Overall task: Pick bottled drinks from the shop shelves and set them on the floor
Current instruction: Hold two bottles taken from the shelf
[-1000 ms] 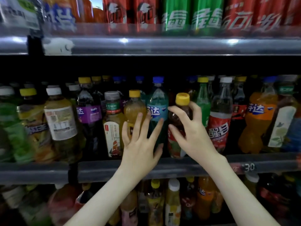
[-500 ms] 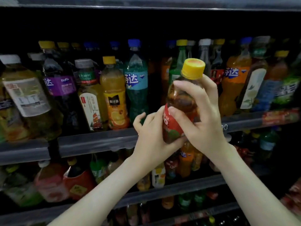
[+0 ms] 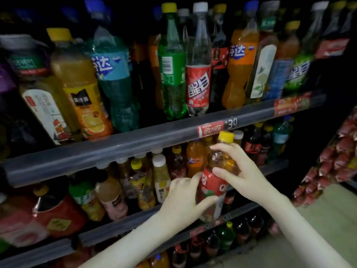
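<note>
Dim shop shelves point(image 3: 135, 146) crowded with soft drinks fill the view, and pale floor point(image 3: 324, 219) shows low to the right of the fingers. One yellow-capped, red-labelled tea bottle point(image 3: 213, 185) stands upright between both hands, in front of the lower shelf. To set it down well, I would hold it upright, carry it clear of the shelf rail point(image 3: 241, 211) just behind the fingers, and let go only once its base sits flat on the floor. The left hand point(image 3: 183, 202) curls narrowly round the bottle's red-labelled middle. The right hand point(image 3: 247, 176) wraps the clear shoulder just above the left fingers.
</note>
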A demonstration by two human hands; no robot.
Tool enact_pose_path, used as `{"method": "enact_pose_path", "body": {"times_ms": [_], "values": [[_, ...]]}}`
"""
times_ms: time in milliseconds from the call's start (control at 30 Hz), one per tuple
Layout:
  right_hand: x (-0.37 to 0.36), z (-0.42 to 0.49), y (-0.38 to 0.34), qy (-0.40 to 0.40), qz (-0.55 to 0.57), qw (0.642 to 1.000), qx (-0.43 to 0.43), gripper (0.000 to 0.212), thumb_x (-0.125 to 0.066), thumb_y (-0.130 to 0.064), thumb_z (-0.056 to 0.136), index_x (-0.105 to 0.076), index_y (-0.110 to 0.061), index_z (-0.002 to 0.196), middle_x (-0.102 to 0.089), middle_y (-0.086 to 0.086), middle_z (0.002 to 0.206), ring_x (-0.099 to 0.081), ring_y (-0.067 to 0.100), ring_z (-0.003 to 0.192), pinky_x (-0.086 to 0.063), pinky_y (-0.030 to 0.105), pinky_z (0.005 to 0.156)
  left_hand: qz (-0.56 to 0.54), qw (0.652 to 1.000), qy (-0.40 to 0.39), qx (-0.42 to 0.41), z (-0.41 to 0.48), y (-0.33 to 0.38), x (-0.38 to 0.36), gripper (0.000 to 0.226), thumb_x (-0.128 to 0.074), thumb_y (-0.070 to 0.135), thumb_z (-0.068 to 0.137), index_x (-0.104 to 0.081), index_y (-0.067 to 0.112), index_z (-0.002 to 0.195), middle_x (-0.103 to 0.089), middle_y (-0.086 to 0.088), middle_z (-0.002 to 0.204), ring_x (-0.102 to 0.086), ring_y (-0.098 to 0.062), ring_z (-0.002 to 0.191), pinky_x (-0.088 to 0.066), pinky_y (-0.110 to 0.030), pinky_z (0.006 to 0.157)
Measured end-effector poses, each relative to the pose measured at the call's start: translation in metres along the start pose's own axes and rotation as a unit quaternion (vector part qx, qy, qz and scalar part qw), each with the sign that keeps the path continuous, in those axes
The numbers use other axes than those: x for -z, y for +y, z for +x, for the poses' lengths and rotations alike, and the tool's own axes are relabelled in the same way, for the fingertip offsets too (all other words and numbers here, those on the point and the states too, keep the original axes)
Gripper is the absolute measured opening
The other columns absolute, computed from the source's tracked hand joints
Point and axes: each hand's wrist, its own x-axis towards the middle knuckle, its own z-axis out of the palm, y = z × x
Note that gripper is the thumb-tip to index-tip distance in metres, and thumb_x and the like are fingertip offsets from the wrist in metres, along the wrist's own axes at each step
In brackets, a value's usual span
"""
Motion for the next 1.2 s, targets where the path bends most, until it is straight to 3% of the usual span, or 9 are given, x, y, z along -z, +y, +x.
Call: {"method": "enact_pose_path", "body": {"times_ms": [100, 200, 433, 633, 767, 867, 967, 1067, 1200], "values": [[0.003, -0.014, 0.045, 0.0, -0.006, 0.999, -0.054, 0.047, -0.069, -0.027, 0.088, -0.049, -0.057, 0.118, -0.04, -0.024, 0.129, -0.045, -0.003, 0.123, -0.038, 0.019, 0.098, 0.006, 1.0, -0.018, 0.015, 0.013, -0.011, -0.032, 0.069, -0.032, 0.065, 0.093, -0.024, 0.027, 0.15, -0.032, 0.004, 0.152, -0.029, -0.013, 0.138, -0.023, -0.022, 0.108], [0.008, -0.019, 0.087, 0.012, -0.001, 0.996, -0.092, 0.046, -0.069, -0.025, 0.087, -0.051, -0.055, 0.116, -0.037, -0.029, 0.129, -0.044, -0.01, 0.118, -0.039, 0.013, 0.089, 0.066, 0.995, 0.054, 0.048, 0.034, -0.024, -0.061, 0.059, -0.039, 0.043, 0.099, -0.016, 0.028, 0.152, -0.017, -0.005, 0.158, -0.022, -0.021, 0.141, -0.023, -0.028, 0.112], [0.019, -0.018, 0.137, 0.006, -0.006, 0.997, -0.071, 0.049, -0.07, -0.025, 0.087, -0.048, -0.059, 0.115, -0.036, -0.028, 0.126, -0.041, -0.016, 0.115, -0.033, -0.005, 0.082, 0.117, 0.963, 0.182, 0.161, 0.088, -0.02, -0.097, 0.075, -0.056, 0.02, 0.091, -0.015, 0.022, 0.153, -0.015, -0.027, 0.153, -0.027, -0.043, 0.132, -0.032, -0.047, 0.107], [0.014, -0.013, 0.16, -0.009, 0.01, 1.0, -0.028, 0.047, -0.067, -0.03, 0.089, -0.045, -0.062, 0.114, -0.029, -0.037, 0.127, -0.04, -0.009, 0.113, -0.04, 0.019, 0.091, 0.177, 0.923, 0.242, 0.241, 0.13, -0.014, -0.097, 0.099, -0.072, 0.035, 0.077, -0.012, 0.019, 0.154, -0.04, -0.025, 0.139, -0.038, -0.041, 0.12, -0.033, -0.051, 0.097], [0.007, -0.012, 0.167, 0.026, 0.031, 0.999, -0.021, 0.049, -0.066, -0.03, 0.09, -0.043, -0.066, 0.113, -0.032, -0.019, 0.133, -0.043, 0.004, 0.118, -0.05, 0.036, 0.094, 0.129, 0.915, 0.299, 0.239, 0.127, -0.003, -0.098, 0.1, -0.083, 0.03, 0.064, -0.031, 0.008, 0.147, -0.048, -0.027, 0.116, -0.044, -0.043, 0.106, -0.036, -0.05, 0.089], [0.003, -0.009, 0.172, 0.057, 0.042, 0.997, -0.02, 0.05, -0.067, -0.027, 0.089, -0.044, -0.063, 0.115, -0.031, -0.011, 0.14, -0.044, 0.012, 0.123, -0.051, 0.042, 0.096, 0.01, 0.916, 0.35, 0.197, 0.106, 0.003, -0.109, 0.093, -0.083, 0.029, 0.064, -0.033, 0.008, 0.14, -0.041, -0.011, 0.115, -0.041, -0.029, 0.107, -0.035, -0.035, 0.089], [-0.003, -0.007, 0.176, 0.096, 0.029, 0.995, 0.0, 0.051, -0.068, -0.028, 0.089, -0.044, -0.063, 0.117, -0.03, -0.013, 0.14, -0.042, 0.008, 0.124, -0.045, 0.034, 0.095, 0.004, 0.935, 0.32, 0.152, 0.08, 0.003, -0.123, 0.079, -0.082, 0.03, 0.069, -0.041, 0.012, 0.134, -0.032, 0.001, 0.113, -0.046, -0.021, 0.107, -0.036, -0.021, 0.087], [-0.012, -0.001, 0.177, 0.104, 0.03, 0.994, 0.0, 0.047, -0.067, -0.03, 0.089, -0.045, -0.059, 0.119, -0.028, -0.017, 0.139, -0.04, 0.007, 0.123, -0.037, 0.028, 0.094, -0.051, 0.943, 0.283, 0.166, 0.061, 0.004, -0.129, 0.071, -0.077, 0.032, 0.078, -0.04, 0.017, 0.138, -0.041, 0.002, 0.135, -0.049, -0.013, 0.116, -0.036, -0.012, 0.087], [-0.026, 0.006, 0.176, 0.11, 0.025, 0.993, 0.023, 0.045, -0.065, -0.029, 0.091, -0.045, -0.052, 0.124, -0.026, -0.014, 0.141, -0.033, -0.006, 0.118, -0.033, 0.018, 0.091, -0.123, 0.916, 0.333, 0.188, 0.036, 0.007, -0.119, 0.071, -0.079, 0.033, 0.076, -0.042, 0.019, 0.136, -0.051, 0.01, 0.125, -0.048, -0.003, 0.114, -0.033, 0.001, 0.089]]}}
